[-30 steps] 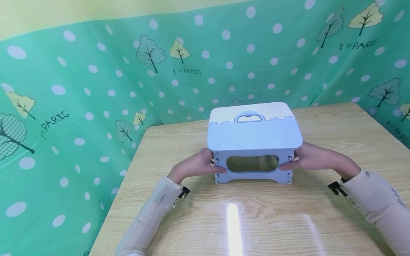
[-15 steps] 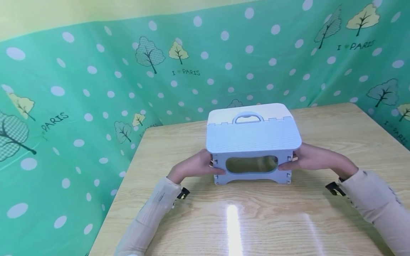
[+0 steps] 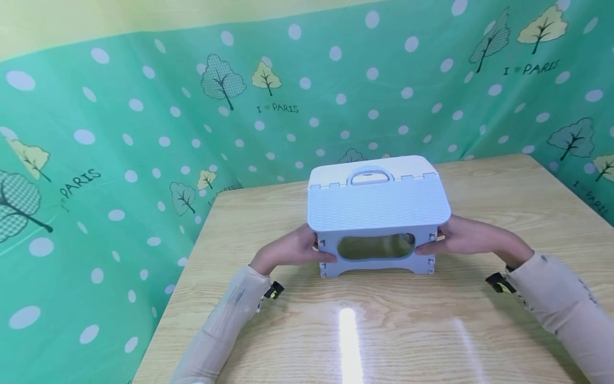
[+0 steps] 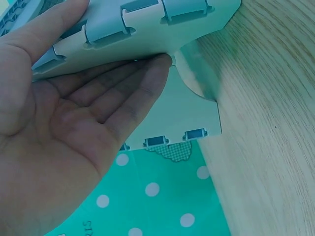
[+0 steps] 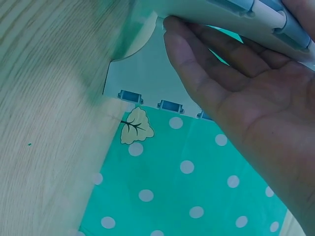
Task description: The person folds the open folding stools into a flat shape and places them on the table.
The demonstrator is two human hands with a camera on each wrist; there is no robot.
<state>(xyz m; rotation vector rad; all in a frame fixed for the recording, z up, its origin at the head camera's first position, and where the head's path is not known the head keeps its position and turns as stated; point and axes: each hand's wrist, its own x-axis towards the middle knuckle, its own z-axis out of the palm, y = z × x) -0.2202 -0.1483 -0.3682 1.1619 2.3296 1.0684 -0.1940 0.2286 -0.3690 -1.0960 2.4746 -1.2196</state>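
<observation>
A folding step stool [image 3: 379, 205], pale blue with a white back section and a carry handle in its top, stands unfolded on the wooden table in the head view. My left hand [image 3: 292, 248] grips its left side, thumb across the front leg panel. From the left wrist, the fingers [image 4: 140, 93] reach in behind the panel's hinged edge. On the opposite side my right hand [image 3: 472, 237] holds the stool the same way, with its thumb near the oval cut-out. The right wrist view shows those fingers [image 5: 197, 64] under the panel, below the blue hinges.
The wooden table [image 3: 398, 330] extends around the stool, with a bright light reflection in front. Behind it and on the left hangs a green dotted cloth [image 3: 158, 106] printed with trees. A small black device sits at each wrist.
</observation>
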